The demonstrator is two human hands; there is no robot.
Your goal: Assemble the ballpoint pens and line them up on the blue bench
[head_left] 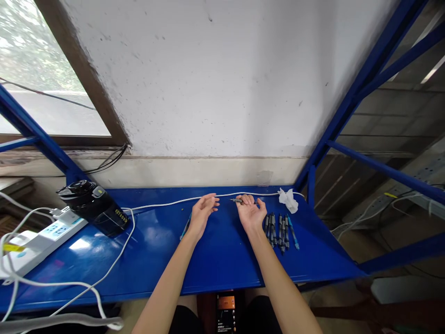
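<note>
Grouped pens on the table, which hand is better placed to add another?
Probably your right hand: it holds a pen and is nearer the grouped pens; your left hand looks empty.

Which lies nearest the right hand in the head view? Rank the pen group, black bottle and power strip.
1. Pen group, just right of the right hand.
2. Black bottle, at left.
3. Power strip, farther left.

A dark pen lies crosswise in the right hand.
</note>
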